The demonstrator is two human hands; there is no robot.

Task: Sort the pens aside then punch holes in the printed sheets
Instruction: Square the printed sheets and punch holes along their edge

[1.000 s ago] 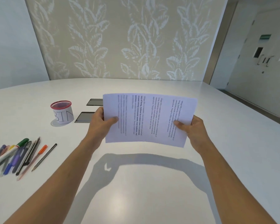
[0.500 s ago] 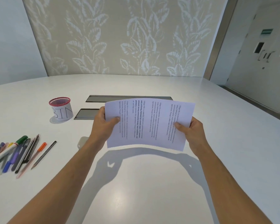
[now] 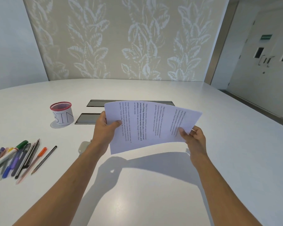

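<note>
**Thin sheets held by both short edges, pens already off to the side**

The printed sheets point(image 3: 151, 126) hang in the air above the table point(image 3: 153, 201), in front of the two dark slots point(image 3: 95, 103) set into it. The left hand point(image 3: 104, 128) pinches one short edge, thumb on top; the right hand point(image 3: 194, 137) pinches the opposite corner the same way. The paper bows between the two grips, so it looks light, limp and easy to crease or let slide apart. Holding near the edges and squaring them first seems the safest way. The pens point(image 3: 18, 158) lie in a loose row well to the left of the sheets, nearer than the red-rimmed cup point(image 3: 62, 114). No hole punch is clearly visible
</note>
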